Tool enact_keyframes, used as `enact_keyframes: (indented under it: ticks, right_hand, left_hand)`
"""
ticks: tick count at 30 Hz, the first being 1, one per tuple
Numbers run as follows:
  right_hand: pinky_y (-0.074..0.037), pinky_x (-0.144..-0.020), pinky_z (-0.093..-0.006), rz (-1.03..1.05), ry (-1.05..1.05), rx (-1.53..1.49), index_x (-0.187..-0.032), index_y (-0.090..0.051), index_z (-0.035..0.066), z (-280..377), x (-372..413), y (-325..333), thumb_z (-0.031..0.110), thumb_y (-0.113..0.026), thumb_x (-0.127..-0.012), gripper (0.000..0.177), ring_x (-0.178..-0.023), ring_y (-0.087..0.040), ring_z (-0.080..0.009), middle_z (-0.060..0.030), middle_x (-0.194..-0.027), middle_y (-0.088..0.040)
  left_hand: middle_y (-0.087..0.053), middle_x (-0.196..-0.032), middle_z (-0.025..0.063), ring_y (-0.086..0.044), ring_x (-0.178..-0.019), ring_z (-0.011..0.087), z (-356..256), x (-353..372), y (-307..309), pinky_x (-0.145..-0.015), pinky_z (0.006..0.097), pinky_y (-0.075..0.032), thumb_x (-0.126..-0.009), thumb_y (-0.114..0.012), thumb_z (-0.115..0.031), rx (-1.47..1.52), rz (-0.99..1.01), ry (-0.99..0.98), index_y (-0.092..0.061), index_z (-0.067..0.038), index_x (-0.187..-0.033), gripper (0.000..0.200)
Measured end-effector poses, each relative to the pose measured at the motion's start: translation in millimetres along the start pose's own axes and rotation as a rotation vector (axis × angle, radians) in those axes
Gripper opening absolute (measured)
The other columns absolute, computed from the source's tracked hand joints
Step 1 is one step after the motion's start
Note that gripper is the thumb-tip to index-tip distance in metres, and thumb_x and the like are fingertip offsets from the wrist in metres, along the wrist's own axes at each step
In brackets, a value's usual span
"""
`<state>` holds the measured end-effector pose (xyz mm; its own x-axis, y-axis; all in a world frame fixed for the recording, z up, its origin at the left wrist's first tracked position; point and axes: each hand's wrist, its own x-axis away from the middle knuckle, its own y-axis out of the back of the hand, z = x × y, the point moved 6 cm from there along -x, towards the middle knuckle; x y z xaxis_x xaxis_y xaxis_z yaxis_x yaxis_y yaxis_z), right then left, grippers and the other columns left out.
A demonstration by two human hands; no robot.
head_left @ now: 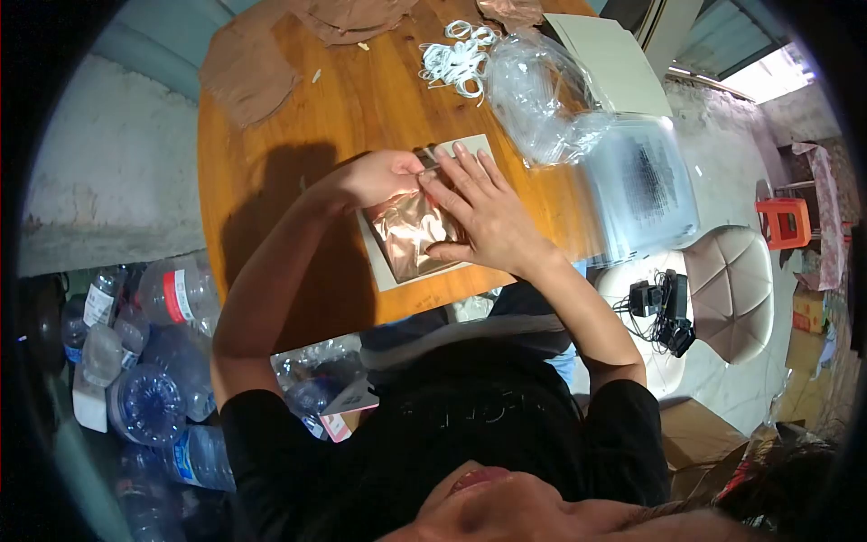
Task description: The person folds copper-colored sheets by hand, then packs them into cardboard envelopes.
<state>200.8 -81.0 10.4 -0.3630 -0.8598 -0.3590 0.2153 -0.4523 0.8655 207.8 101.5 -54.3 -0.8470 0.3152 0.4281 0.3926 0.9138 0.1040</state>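
Observation:
A shiny copper-coloured foil sheet (411, 230) lies on a beige card (386, 274) near the front edge of the wooden table. The foil is creased and catches the light. My right hand (488, 212) rests flat on its right part, fingers spread and pointing away from me. At the far left side of the foil, my left hand (375, 179) is bent inward with its fingers closed at the sheet's edge. Its fingertips meet those of my right hand, and part of its grip is hidden. A dark strip shows at the sheet's far edge, just beyond the fingers.
Brown sheets (248, 77) lie on the table's far left. Toward the far right are white cord (456, 61), clear plastic packaging (546, 95), pale boards (614, 63) and a stack of clear sheets (641, 185). A chair (731, 289) holds black cables (668, 307); plastic bottles (149, 402) crowd the left.

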Motion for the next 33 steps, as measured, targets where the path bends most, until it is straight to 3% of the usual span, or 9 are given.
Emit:
enact_keyframes:
  ticks: [2, 5, 6, 10, 12, 15, 21, 26, 33]
  right_hand:
    - [-0.018, -0.119, -0.0530, 0.012, -0.016, 0.009, -0.151, -0.036, 0.016, -3, 1, -6, 0.061, -0.070, -0.075, 0.095, -0.145, -0.026, -0.0383, -0.0176, -0.156, -0.029]
    - [-0.019, -0.119, -0.0533, 0.017, -0.041, 0.013, -0.151, -0.036, 0.015, -5, 1, -7, 0.064, -0.069, -0.074, 0.097, -0.144, -0.027, -0.0383, -0.0184, -0.154, -0.032]
    - [-0.020, -0.118, -0.0533, 0.023, -0.049, 0.008, -0.150, -0.036, 0.015, -5, 1, -6, 0.064, -0.069, -0.074, 0.096, -0.144, -0.028, -0.0378, -0.0182, -0.153, -0.034]
    - [-0.021, -0.118, -0.0532, 0.043, -0.059, 0.007, -0.148, -0.038, 0.012, -6, 1, -6, 0.064, -0.069, -0.074, 0.095, -0.143, -0.030, -0.0363, -0.0174, -0.151, -0.037]
    - [-0.021, -0.118, -0.0532, 0.047, -0.059, 0.006, -0.147, -0.039, 0.011, -7, 0, -6, 0.064, -0.069, -0.074, 0.094, -0.143, -0.031, -0.0362, -0.0172, -0.151, -0.038]
    - [-0.021, -0.118, -0.0530, 0.042, -0.064, 0.006, -0.145, -0.041, 0.010, -7, 0, -6, 0.064, -0.069, -0.074, 0.093, -0.142, -0.032, -0.0360, -0.0169, -0.149, -0.040]
    - [-0.022, -0.118, -0.0529, 0.011, -0.066, -0.023, -0.143, -0.044, 0.009, -7, -1, -7, 0.057, -0.074, -0.073, 0.090, -0.141, -0.035, -0.0353, -0.0154, -0.148, -0.043]
    - [-0.022, -0.118, -0.0535, -0.001, -0.089, -0.037, -0.142, -0.045, 0.008, -9, -1, 3, 0.051, -0.079, -0.070, 0.090, -0.139, -0.038, -0.0358, -0.0153, -0.145, -0.046]
    - [-0.047, -0.098, -0.0404, -0.091, -0.088, -0.161, -0.127, -0.058, 0.003, -50, -1, 45, 0.005, -0.071, -0.083, 0.046, -0.119, -0.056, -0.0355, -0.0164, -0.126, -0.061]
  left_hand:
    - [-0.064, -0.088, 0.0024, -0.059, -0.080, 0.0078, -4, 4, -1, -0.069, 0.0243, -0.049, -0.097, -0.058, -0.015, -0.066, 0.019, 0.195, -0.059, 0.001, -0.105, 0.017]
    - [-0.064, -0.088, 0.0020, -0.059, -0.079, 0.0064, -19, 5, -1, -0.067, 0.0236, -0.048, -0.097, -0.057, -0.014, -0.344, 0.025, 0.197, -0.060, -0.001, -0.105, 0.016]
    - [-0.058, -0.063, 0.0070, -0.057, -0.049, 0.0146, -18, 2, -1, -0.050, 0.0319, -0.049, -0.094, -0.052, -0.019, -0.348, 0.004, 0.091, -0.062, -0.001, -0.097, 0.021]
    - [-0.061, -0.069, 0.0090, -0.062, -0.058, 0.0171, -53, 27, -15, -0.055, 0.0327, -0.051, -0.091, -0.057, -0.019, -0.485, -0.037, 0.307, -0.064, -0.002, -0.098, 0.019]
    - [-0.066, -0.089, 0.0142, -0.067, -0.085, 0.0235, -67, 36, -17, -0.074, 0.0378, -0.052, -0.084, -0.067, -0.021, -0.975, -0.468, -0.229, -0.065, -0.003, -0.103, 0.027]
    - [-0.059, -0.121, 0.0210, -0.055, -0.119, 0.0329, -62, 64, -55, -0.096, 0.0477, -0.044, -0.077, -0.075, -0.029, -1.214, -0.779, -0.443, -0.062, -0.002, -0.117, 0.050]
    - [-0.033, -0.149, 0.0268, -0.027, -0.140, 0.0482, -44, 93, -114, -0.111, 0.0615, -0.024, -0.073, -0.079, -0.040, -1.102, -0.602, -0.420, -0.050, 0.000, -0.135, 0.080]
    - [-0.032, -0.152, 0.0256, -0.027, -0.140, 0.0489, -27, 85, -108, -0.112, 0.0611, -0.021, -0.075, -0.076, -0.044, -1.118, -0.615, -0.379, -0.050, -0.004, -0.138, 0.079]
    - [-0.029, -0.154, 0.0261, -0.024, -0.142, 0.0487, -31, 88, -109, -0.115, 0.0595, -0.018, -0.078, -0.071, -0.045, -1.086, -0.603, -0.345, -0.046, -0.005, -0.142, 0.080]
